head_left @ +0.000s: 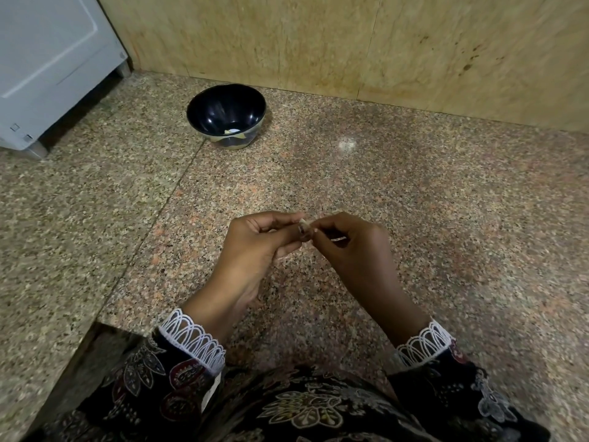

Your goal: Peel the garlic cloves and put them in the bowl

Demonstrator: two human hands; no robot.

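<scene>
Both hands on one garlic clove, above the counter.

I see my left hand and right hand pinching the garlic clove between fingertips; the dark bowl sits well apart by the wall.

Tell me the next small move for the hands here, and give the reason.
Probably keep peeling: pull the skin off with the right hand while the left hand steadies the garlic clove. Both hands pinch the clove between their fingertips above the counter, and it is too small to tell how much skin remains. The bowl sits farther back, so dropping it in comes after.
</scene>
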